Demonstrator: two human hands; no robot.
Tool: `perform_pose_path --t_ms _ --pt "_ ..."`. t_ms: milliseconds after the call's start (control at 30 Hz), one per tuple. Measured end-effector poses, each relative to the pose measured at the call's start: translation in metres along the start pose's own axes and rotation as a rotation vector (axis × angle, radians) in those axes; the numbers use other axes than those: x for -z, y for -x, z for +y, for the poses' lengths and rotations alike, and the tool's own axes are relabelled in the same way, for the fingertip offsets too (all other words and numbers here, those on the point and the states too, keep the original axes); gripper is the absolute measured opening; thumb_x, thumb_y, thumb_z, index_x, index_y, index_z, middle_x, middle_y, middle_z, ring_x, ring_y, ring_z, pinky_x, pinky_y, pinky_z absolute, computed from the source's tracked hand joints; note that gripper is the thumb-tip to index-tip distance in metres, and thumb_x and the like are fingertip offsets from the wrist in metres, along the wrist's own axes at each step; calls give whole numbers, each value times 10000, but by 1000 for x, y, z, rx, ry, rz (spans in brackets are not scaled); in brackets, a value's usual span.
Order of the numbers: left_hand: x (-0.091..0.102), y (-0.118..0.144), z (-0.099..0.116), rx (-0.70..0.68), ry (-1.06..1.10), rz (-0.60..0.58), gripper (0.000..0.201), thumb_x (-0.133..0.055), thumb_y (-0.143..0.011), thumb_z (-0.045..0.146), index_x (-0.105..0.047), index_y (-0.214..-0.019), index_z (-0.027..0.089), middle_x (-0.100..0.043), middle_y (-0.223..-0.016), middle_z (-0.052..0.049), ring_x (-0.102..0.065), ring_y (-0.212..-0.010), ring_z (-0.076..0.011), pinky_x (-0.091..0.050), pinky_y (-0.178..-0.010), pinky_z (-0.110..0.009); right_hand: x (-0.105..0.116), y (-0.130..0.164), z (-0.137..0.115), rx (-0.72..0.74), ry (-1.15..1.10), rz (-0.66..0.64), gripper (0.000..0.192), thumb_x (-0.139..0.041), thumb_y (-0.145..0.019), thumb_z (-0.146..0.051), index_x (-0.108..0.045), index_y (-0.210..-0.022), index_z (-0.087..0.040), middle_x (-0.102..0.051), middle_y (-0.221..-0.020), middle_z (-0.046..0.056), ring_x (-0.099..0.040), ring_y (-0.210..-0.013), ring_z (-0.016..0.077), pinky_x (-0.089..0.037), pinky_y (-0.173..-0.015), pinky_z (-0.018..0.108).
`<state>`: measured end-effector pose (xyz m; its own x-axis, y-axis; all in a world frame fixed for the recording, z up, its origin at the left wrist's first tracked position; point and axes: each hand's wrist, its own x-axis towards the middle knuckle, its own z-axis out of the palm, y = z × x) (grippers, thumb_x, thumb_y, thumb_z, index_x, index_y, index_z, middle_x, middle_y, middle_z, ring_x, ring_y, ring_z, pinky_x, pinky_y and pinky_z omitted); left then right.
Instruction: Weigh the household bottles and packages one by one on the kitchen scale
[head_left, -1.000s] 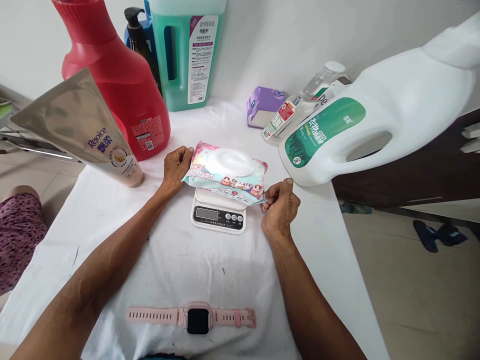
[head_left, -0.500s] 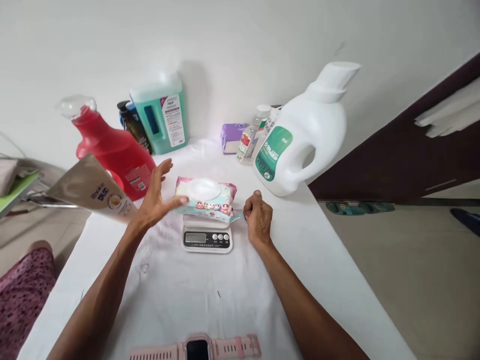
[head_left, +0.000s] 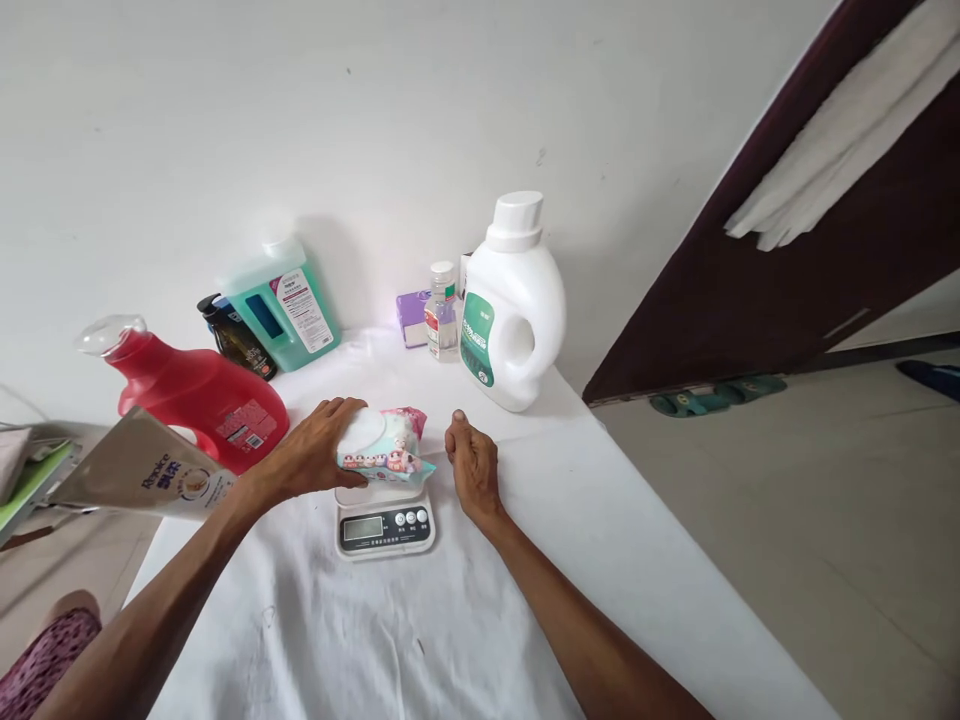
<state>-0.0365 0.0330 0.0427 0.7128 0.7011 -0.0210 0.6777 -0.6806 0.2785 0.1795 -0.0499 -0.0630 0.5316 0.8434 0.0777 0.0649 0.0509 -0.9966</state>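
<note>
A pack of wet wipes (head_left: 386, 450) with a white lid sits over a small white digital scale (head_left: 385, 525). My left hand (head_left: 315, 448) grips the pack's left end, fingers over the top and thumb along the near side. Whether the pack still rests on the scale's platform I cannot tell. Just right of the pack, my right hand (head_left: 472, 460) is closed in a fist with the thumb up, apart from the pack and the scale. Nothing shows in it.
Left of my forearm stand a beige Rejoice tube (head_left: 150, 470) and a red bottle (head_left: 202, 400). Behind are a green jug (head_left: 281, 310), a dark pump bottle (head_left: 238, 340), a purple pack (head_left: 411, 318), a clear bottle (head_left: 442, 320) and a white detergent jug (head_left: 514, 300).
My left hand has closed from open onto the wet wipes' left end. My right fist stays beside the pack. The view has shifted, and the pink watch has left the frame.
</note>
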Motion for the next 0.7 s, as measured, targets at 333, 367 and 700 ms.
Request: perform_pose_path --t_ms 333,367,700 --pt "13 -21 -14 462 410 419 855 -927 -568 607 -583 -1235 198 -711 -1126 -91 -689 -996 -327 -566 -798 -427 0 0 -3 47 21 -23 630 -270 -1048 -729 -261 -627 -260 -283 -569 -43 -287 -553 147 -271 -579 326" --pt "16 -37 -16 502 432 481 844 -939 -557 584 -585 -1222 202 -706 -1154 -100 -686 -1024 -331 -566 -809 -427 -1 0 -2 43 19 -16 628 -276 -1048 -725 -264 -626 -261 -287 -567 -43 -292 -553 147 -275 -580 325" --pt "31 -224 -9 501 394 612 763 -977 -549 343 -528 -1148 193 -649 -1227 -135 -638 -1169 -336 -552 -930 -443 -1 -3 3 56 5 -13 609 -279 -1066 -707 -278 -637 -275 -349 -562 -38 -325 -554 153 -282 -571 322"
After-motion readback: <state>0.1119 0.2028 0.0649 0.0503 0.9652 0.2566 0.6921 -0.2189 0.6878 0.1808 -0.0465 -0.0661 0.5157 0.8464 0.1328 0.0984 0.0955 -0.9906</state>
